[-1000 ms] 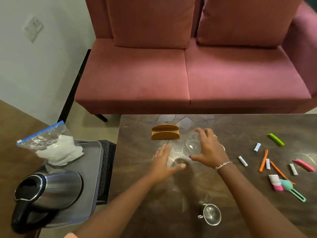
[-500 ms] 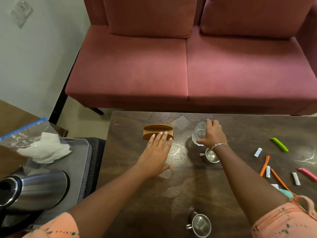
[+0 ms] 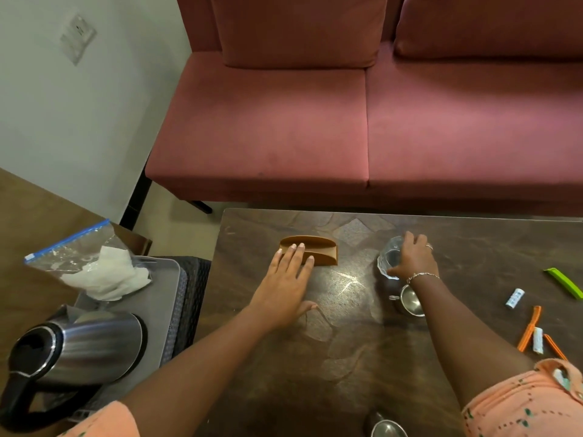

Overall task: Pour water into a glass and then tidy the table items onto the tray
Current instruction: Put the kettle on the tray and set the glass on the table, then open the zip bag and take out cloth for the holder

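Observation:
A clear drinking glass [image 3: 387,257] stands on the dark wooden table [image 3: 362,357], and my right hand [image 3: 413,259] is wrapped around its right side. My left hand [image 3: 285,287] lies flat and open on the table, fingertips over the near edge of a brown wooden holder [image 3: 318,247]. A steel kettle [image 3: 79,346] rests on the grey tray [image 3: 164,298] at the left, beside a zip bag with white tissue [image 3: 94,263]. A small steel cup [image 3: 410,300] sits just under my right wrist; another steel cup [image 3: 386,428] is at the bottom edge.
Small items lie at the table's right: a green clip [image 3: 564,282], a white roll [image 3: 515,298], orange sticks [image 3: 528,329]. A pink sofa [image 3: 347,121] stands close behind the table. The tray rests on a dark stool left of the table.
My right hand carried the glass from the table's middle to farther back and right. My left hand slid forward onto the wooden holder's edge. The view shifted closer and leftward.

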Motion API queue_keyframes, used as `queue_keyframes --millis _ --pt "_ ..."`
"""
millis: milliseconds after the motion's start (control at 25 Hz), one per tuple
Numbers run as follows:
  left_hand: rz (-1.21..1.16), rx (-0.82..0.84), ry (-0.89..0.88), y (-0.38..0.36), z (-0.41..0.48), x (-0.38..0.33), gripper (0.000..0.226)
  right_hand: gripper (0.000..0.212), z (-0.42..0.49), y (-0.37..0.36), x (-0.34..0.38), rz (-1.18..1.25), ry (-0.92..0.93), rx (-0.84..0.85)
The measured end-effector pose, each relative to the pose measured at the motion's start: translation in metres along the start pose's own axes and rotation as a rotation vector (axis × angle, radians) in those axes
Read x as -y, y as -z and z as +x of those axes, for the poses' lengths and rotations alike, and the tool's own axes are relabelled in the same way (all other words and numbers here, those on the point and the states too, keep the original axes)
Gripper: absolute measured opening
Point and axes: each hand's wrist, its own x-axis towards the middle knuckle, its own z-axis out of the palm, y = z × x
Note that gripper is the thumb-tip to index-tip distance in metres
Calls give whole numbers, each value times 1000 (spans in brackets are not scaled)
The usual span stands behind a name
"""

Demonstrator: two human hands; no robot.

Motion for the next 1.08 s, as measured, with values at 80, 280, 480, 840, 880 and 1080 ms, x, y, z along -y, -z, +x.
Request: queue_keyframes --millis 80,280,480,840,880,1080 --pt "-3 4 8 -2 0 0 81 85 0 -2 -1 -7 -7 8" --pt "8 -3 30 -5 -8 2 80 93 -7 4 9 -73 -13 -11" --pt "-10 -54 96 -3 -25 16 82 83 -41 7 49 -204 164 -121" --pt "-75 -129 275 -10 -92 82 81 76 -120 -12 171 -200 457 -156" --pt "-89 -139 295 -12 -101 91 81 76 -126 -14 184 -200 476 -164" --pt "-121 -176 363 -19 -143 141 80 75 -149 -26 242 -202 530 -153"
